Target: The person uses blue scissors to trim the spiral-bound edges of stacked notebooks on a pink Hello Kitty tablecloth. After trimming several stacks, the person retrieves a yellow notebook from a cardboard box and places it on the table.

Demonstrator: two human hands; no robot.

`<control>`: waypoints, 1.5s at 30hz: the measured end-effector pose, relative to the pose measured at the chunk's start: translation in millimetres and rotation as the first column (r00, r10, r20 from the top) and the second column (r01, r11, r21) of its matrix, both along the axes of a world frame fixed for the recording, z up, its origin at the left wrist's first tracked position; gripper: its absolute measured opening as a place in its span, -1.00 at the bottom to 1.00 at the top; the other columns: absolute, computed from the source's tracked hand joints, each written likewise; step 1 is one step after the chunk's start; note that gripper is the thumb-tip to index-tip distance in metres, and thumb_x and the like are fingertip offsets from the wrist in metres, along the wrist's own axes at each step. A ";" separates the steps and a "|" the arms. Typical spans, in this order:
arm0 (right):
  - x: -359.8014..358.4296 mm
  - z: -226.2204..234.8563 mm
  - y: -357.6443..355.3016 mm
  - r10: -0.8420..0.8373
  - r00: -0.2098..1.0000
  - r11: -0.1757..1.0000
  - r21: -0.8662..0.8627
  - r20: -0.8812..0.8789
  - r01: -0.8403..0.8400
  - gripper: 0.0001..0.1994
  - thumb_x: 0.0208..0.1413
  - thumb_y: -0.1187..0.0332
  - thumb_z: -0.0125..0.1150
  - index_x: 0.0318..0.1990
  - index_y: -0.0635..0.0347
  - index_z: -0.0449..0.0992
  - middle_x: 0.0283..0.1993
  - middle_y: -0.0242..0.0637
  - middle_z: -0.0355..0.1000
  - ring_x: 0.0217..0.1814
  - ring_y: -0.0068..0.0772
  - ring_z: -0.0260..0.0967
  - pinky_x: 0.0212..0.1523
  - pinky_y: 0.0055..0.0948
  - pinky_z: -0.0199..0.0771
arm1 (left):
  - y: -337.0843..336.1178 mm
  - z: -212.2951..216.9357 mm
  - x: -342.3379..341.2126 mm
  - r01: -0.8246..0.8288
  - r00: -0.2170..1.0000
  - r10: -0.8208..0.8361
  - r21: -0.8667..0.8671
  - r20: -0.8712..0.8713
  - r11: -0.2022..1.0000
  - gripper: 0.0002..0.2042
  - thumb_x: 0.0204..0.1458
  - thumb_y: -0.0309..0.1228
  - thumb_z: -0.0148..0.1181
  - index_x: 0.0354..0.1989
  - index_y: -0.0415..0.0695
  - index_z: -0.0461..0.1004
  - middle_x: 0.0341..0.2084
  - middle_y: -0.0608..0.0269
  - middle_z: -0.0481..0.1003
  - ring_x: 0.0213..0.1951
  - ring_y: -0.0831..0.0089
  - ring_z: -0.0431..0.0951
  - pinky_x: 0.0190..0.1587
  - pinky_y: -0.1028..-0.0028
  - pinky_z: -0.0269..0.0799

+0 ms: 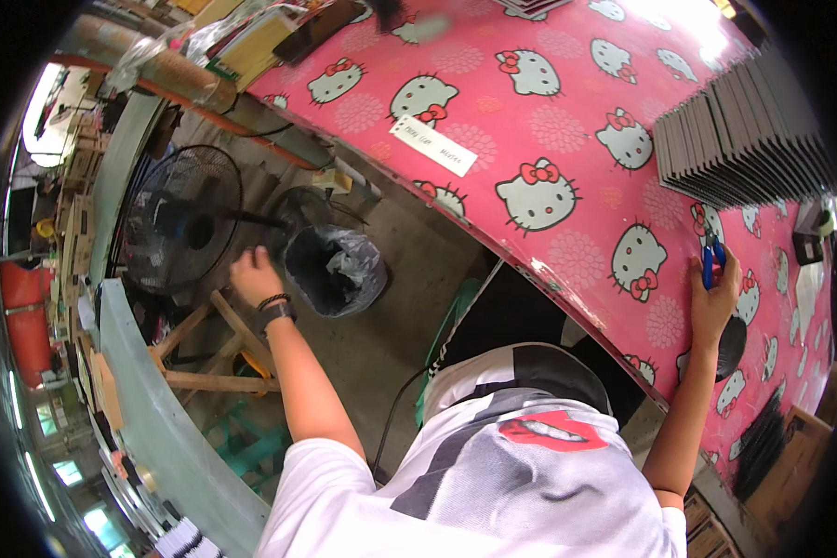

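My right hand [714, 299] rests over the pink tabletop at the right, closed around the blue handles of small pliers [710, 263]. The dark jaws of the pliers point away from me. My left hand [256, 277] is held out to the left, off the table, with its fingers loosely apart and nothing visible in them. Just right of that hand stands a waste bin lined with a dark plastic bag [335, 274]. Beyond it is a black floor fan [184, 221]. A dark round object [731, 349] sits beside my right wrist, partly hidden by it.
The pink table [581, 246] has a cartoon-cat cover and a white paper label [434, 146]. A long stack of thin dark plates [749, 139] stands at its far right. Black strands [763, 442] and a cardboard box [795, 465] lie at the near right. A wooden frame [219, 379] stands below my left arm.
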State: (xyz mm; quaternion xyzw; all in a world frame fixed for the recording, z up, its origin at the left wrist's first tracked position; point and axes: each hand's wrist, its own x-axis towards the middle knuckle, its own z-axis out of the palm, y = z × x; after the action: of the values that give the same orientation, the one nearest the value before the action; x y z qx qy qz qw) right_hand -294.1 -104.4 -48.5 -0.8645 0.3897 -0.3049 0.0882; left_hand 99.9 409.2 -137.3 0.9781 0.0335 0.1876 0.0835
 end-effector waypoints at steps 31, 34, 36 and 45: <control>43.2 156.8 -7.2 0.270 0.784 0.937 -0.340 0.560 -0.080 -0.48 -0.17 0.28 0.29 0.04 0.05 0.34 -0.14 -0.16 0.27 -0.10 -0.10 0.29 -0.10 -0.14 0.32 | -561.2 411.9 -176.0 0.949 -0.316 -0.898 -0.108 -0.305 -0.297 0.19 -0.23 0.26 0.22 0.31 -0.36 -0.35 0.26 -0.20 -0.05 0.31 0.10 -0.02 0.26 0.33 -0.01; 41.3 156.1 -10.3 0.217 0.827 0.934 -0.357 0.518 -0.021 -0.47 -0.18 0.25 0.28 0.04 0.05 0.34 -0.12 -0.16 0.25 -0.08 -0.09 0.27 -0.10 -0.11 0.29 | -558.3 409.5 -190.5 0.973 -0.226 -0.873 -0.056 -0.432 -0.224 0.21 -0.23 0.26 0.22 0.31 -0.37 -0.38 0.28 -0.19 -0.12 0.33 0.11 -0.10 0.26 0.34 -0.03; 43.4 153.2 -9.0 0.213 0.835 0.932 -0.362 0.508 -0.017 -0.47 -0.18 0.26 0.28 0.04 0.04 0.33 -0.12 -0.16 0.25 -0.08 -0.09 0.27 -0.10 -0.11 0.29 | -565.8 391.8 -172.5 0.946 -0.324 -0.877 -0.102 -0.355 -0.308 0.25 -0.35 0.28 0.28 0.31 -0.33 -0.32 0.19 -0.28 0.06 0.27 0.08 0.07 0.24 0.30 0.06; 42.5 145.3 -17.4 0.248 0.415 0.723 0.117 0.875 -0.680 -0.72 -0.02 0.27 0.24 -0.19 0.23 0.49 -0.36 -0.23 0.43 -0.33 -0.38 0.43 -0.30 -0.40 0.44 | -556.7 387.2 -190.7 0.940 -0.328 -0.842 -0.058 -0.427 -0.337 0.03 -0.13 0.09 0.18 0.32 -0.33 -0.26 0.30 -0.17 -0.15 0.35 0.10 -0.21 0.33 0.34 -0.25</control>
State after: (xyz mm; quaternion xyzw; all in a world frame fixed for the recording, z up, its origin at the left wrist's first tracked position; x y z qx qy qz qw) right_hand -251.6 -121.8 96.8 -0.6496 0.0975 -0.5249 0.5413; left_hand -90.7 -147.5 249.9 0.6124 -0.7832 -0.1030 0.0321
